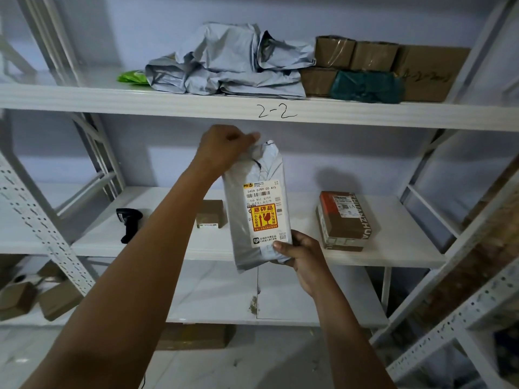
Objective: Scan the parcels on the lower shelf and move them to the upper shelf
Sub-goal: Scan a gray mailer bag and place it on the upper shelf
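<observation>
I hold a grey plastic mailer parcel point(257, 178) upright in front of the shelves, its label with a yellow fragile sticker facing me. My left hand point(224, 148) pinches its top end. My right hand point(302, 252) grips its bottom corner. On the lower shelf point(393, 248) lie a black handheld scanner point(128, 223), a small brown box point(212, 213) and a taped brown box point(346, 220). The upper shelf point(140, 101), marked "2-2", carries a heap of grey mailers point(230, 63), a green packet point(133, 77), several brown boxes point(373, 56) and a dark green parcel point(366, 87).
White metal uprights point(47, 234) frame the rack on both sides. Cardboard boxes point(56, 300) sit on a low shelf at the left, and another box point(196, 336) lies under the bottom board. A second rack point(460, 313) stands at the right.
</observation>
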A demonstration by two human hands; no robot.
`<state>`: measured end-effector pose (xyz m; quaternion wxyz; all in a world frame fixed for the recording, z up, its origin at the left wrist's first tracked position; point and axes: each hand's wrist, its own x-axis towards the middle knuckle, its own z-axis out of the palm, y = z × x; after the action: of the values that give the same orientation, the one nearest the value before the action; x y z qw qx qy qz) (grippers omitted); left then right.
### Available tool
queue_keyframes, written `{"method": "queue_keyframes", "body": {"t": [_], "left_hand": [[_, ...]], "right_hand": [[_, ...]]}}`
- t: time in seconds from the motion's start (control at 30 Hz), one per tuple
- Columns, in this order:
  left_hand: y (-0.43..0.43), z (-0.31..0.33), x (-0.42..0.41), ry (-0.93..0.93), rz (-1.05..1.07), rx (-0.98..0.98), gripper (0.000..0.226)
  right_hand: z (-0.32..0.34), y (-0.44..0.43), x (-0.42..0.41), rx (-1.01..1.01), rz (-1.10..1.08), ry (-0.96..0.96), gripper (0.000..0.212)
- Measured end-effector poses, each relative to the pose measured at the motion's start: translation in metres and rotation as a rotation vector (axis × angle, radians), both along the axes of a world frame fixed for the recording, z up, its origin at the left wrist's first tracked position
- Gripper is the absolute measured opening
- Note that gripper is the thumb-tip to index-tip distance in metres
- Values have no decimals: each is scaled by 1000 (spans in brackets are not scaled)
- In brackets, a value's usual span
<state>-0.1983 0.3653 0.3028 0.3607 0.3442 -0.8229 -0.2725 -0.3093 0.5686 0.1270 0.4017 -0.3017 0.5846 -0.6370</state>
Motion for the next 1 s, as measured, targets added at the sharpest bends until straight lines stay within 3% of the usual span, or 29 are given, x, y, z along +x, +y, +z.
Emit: {"method": "queue_keyframes", "body": {"t": [0.07,0.1,0.27,0.47,0.6,0.67,0.83,1.0], "left_hand": [[9,1,-3,-224,-129,8,47],[7,0,-4,-251,-165,7,47],[-2,-6,-7,-90,-144,8,45],[-13,-10,-12,-118,-76,41,48],[-12,-16,-16,-66,-58,140,20],[-7,-21,-15,-48,-63,173,38],[-11,-25,-13,-158,-162,-82,20],[-5,-1,-6,-258,-252,104,33]], "right_hand": [[1,-1,-1,2,13,6,32],[1,-2,-1,3,17,3,32],[4,-5,-5,11,22,-13,33],[3,-3,-12,22,26,-7,32],[-2,-1,-12,39,26,15,33],[-5,0,-11,45,33,21,31],[-3,-1,-7,36,45,8,31],[2,-4,-5,0,57,-23,29]]}}
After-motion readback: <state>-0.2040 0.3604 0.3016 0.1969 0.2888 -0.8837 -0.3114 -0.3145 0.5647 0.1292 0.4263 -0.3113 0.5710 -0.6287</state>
